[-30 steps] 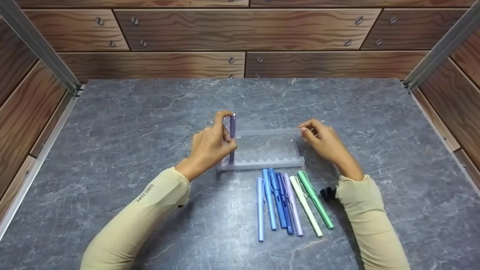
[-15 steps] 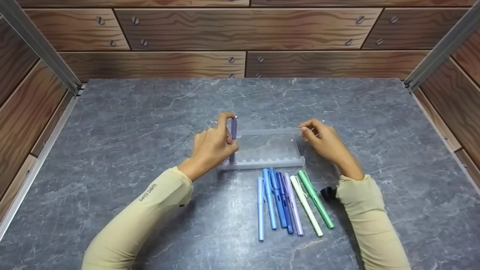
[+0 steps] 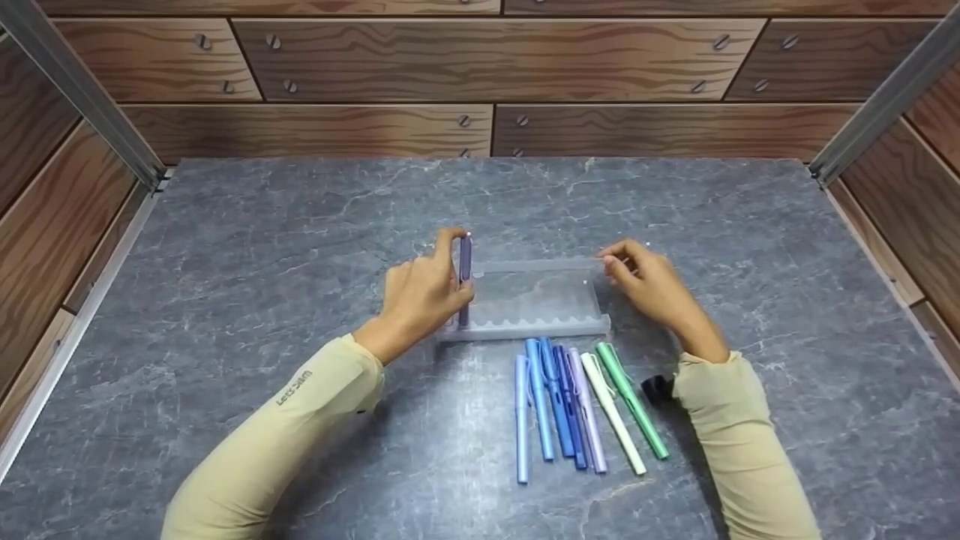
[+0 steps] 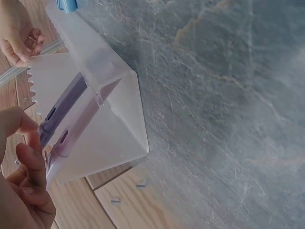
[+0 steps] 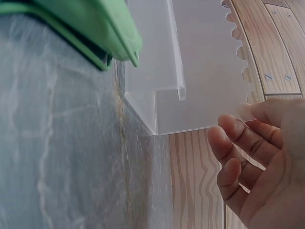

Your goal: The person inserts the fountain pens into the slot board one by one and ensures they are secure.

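A frosted, see-through pen stand (image 3: pixel 536 296) with a notched front ledge and a scalloped back edge stands mid-table. My left hand (image 3: pixel 424 292) pinches a dark purple pen (image 3: pixel 466 259), its index finger bent over the upper end. In the left wrist view this purple pen (image 4: pixel 69 102) slants with its lower end behind the ledge. Beside it, nearer the stand's end, a pinkish-lilac pen (image 4: pixel 83 121) sits in the stand, mostly hidden by the hand in the head view. My right hand (image 3: pixel 645 277) holds the stand's upper right corner between finger and thumb.
In front of the stand lie several pens: light blue (image 3: pixel 522 420), mid blue, dark blue, lilac (image 3: pixel 586 412), pale green (image 3: pixel 613 412) and green (image 3: pixel 634 401). The green pen's cap (image 5: pixel 95 28) looms close in the right wrist view. A black object (image 3: pixel 657 388) lies by the right sleeve.
My left hand and the dark purple pen have come down slightly at the stand's left end. The right hand stays at the corner, and the loose pens have not moved.
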`<state>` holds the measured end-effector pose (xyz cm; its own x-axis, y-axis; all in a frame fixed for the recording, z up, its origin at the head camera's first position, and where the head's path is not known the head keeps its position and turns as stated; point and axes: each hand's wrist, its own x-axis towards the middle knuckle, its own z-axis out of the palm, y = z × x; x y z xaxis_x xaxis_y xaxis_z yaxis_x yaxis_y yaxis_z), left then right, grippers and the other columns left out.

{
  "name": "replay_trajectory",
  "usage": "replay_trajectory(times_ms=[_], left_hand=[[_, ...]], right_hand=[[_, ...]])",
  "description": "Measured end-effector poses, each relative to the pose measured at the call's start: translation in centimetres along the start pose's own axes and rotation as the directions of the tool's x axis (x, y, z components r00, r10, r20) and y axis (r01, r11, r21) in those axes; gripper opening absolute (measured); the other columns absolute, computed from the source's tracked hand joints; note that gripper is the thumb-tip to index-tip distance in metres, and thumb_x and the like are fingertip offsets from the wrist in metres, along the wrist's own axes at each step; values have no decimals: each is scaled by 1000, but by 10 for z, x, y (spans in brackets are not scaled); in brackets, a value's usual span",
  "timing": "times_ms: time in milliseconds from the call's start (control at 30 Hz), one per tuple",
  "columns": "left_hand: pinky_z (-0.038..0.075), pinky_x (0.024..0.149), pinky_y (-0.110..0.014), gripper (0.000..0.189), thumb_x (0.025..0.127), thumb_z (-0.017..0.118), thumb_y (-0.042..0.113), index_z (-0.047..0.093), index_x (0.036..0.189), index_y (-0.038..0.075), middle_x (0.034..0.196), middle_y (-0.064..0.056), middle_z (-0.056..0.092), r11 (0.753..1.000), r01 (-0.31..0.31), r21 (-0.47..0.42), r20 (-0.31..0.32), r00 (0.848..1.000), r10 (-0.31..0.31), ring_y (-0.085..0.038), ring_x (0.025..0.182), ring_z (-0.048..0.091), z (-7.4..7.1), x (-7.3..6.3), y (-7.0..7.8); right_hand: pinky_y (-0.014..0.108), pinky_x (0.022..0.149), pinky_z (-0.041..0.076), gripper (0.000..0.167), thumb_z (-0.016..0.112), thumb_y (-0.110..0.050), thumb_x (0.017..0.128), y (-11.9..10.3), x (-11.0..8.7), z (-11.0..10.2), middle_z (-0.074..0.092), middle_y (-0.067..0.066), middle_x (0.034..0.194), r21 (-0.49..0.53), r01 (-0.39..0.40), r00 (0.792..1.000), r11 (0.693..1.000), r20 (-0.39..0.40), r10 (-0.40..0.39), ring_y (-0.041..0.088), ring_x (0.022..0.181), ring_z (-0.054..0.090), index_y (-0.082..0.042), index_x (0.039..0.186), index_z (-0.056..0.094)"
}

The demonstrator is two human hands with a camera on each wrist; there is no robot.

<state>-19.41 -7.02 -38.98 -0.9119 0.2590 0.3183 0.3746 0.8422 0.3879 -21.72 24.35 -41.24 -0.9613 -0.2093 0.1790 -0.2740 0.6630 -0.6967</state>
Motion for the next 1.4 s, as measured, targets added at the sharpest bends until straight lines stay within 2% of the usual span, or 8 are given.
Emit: replay_trajectory(times_ms=[167,333,467,567,767,1000,1167,1400], left_hand=[[30,38,-30,60,80,68,25,43,133,13,52,1,51,999,-3,45,-29,1000,4,-15,44,42,0,-1,-1],[38,39,-32,62,82,70,30,43,135,14,59,-6,62,999,11,51,-15,1000,-10,-21,46,52,-3,-2,-1],[41,40,-31,63,82,72,31,43,135,15,64,-3,65,1000,1,21,-18,1000,0,-19,48,55,-5,-5,0],[39,41,-27,63,81,74,31,44,134,15,67,1,66,999,-33,-33,-6,999,32,-14,47,53,-5,-10,4],[38,42,-23,66,81,73,39,44,134,13,70,4,65,990,-92,-107,82,991,101,-10,49,51,1,-21,15],[41,46,-25,69,79,72,48,44,135,16,75,6,66,984,-89,-154,175,978,116,-11,54,54,9,-30,28],[41,44,-22,71,79,73,47,44,136,15,76,0,67,970,-75,-230,260,956,135,-8,53,51,15,-36,36],[40,46,-24,75,75,71,59,47,132,18,69,9,62,982,-43,-184,383,917,112,-7,51,50,27,-45,46]], right_hand=[[14,63,44,22,51,-14,99,-1,-1,0,64,17,88,7,-5,1000,1000,-11,5,15,72,60,3,107,62],[15,61,43,21,51,-13,99,0,-2,0,64,17,87,13,-8,1000,1000,-11,9,17,72,60,4,107,61],[16,62,44,22,50,-12,99,0,-1,1,64,18,88,11,-2,1000,1000,-6,2,23,74,60,5,109,61],[16,63,45,23,50,-12,99,0,-1,0,64,18,88,12,-2,1000,1000,0,2,23,75,61,5,109,61],[15,62,45,21,51,-12,99,-1,1,0,63,16,88,24,-11,1000,1000,-3,11,14,72,60,4,109,61],[15,63,45,22,50,-12,99,-1,0,0,64,17,89,20,-14,1000,1000,2,14,15,73,61,4,109,61],[14,63,45,23,50,-15,100,-1,-1,0,65,17,89,0,-7,1000,1000,-3,7,15,73,61,3,109,62],[14,64,45,23,50,-13,100,-1,0,0,65,18,89,-2,-3,1000,1000,-5,3,23,75,62,5,109,61]])
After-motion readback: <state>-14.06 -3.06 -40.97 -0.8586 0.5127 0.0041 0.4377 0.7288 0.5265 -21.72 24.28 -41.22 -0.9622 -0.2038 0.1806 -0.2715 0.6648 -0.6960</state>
